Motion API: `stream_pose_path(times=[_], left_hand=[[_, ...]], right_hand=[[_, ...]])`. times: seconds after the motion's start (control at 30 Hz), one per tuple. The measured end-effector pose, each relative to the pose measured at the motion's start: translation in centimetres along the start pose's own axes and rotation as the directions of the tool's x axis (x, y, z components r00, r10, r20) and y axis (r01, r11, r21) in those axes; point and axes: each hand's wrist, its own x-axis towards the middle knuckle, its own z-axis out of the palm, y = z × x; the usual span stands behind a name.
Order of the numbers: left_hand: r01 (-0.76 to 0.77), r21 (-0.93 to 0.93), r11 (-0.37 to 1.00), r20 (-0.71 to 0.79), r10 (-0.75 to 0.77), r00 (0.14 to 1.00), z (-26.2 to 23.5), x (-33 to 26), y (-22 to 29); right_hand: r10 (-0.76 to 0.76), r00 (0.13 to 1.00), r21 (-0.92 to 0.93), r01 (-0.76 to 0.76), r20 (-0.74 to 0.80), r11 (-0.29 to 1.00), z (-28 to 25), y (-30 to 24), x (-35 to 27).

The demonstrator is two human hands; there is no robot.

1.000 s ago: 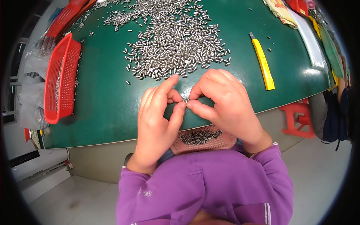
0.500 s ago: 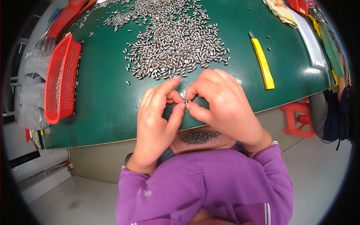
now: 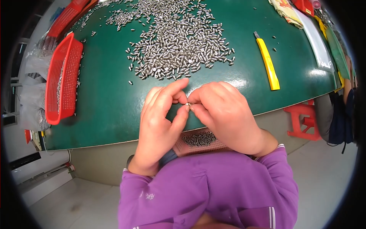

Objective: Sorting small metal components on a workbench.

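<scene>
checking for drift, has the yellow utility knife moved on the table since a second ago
No. The yellow utility knife lies at the same spot and angle, right of the pile of metal pieces on the green table.

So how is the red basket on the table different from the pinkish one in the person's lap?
The red basket is bright red, long, and lies in full view at the green table's left edge. The pinkish lap basket is paler and mostly hidden under the left hand and right hand. Both are perforated plastic trays holding small silver metal pieces.
</scene>
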Motion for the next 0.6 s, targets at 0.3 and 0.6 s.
stream_pose_path(times=[0.3,0.6], left_hand=[[0.009,-0.002,1.0,-0.028,-0.009,1.0,0.18,-0.17,-0.16],[-0.033,0.028,0.999,-0.021,0.034,0.999,-0.01,-0.11,-0.29]], right_hand=[[0.001,0.999,-0.08,-0.004,-0.038,0.997,0.43,-0.07,-0.39],[0.023,0.999,-0.057,-0.026,-0.048,0.998,0.62,-0.22,-0.27]])
